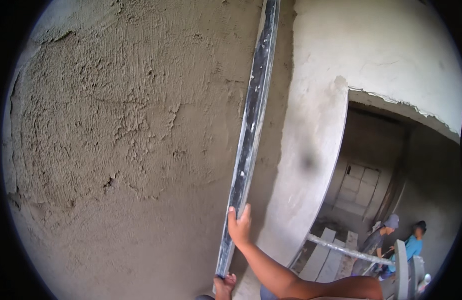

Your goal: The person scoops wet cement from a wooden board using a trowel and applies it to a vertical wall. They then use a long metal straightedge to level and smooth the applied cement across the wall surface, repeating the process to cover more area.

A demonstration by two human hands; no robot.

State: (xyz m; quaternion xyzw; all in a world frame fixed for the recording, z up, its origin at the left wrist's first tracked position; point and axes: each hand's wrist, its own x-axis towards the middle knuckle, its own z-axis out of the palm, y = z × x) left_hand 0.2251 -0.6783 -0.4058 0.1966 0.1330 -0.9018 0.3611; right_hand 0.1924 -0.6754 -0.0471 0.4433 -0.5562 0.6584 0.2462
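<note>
Fingers of the right hand [239, 227] wrap the long metal bar [253, 110]; the left hand [224, 286] grasps the bar's lower end. The bar runs up along rough grey plaster [116, 115]; right of the bar, pale wall [316, 100], then a doorway [371, 150].

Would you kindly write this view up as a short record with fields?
Left hand: gripping the lower end of the bar
Right hand: gripping the bar higher up
Bar pose: near upright, top leaning right, in front of the plaster
Plaster surface: rough at upper left, smoother below
Right of plaster: white wall with an opening
Through the opening: a person in blue and a person in grey
</note>
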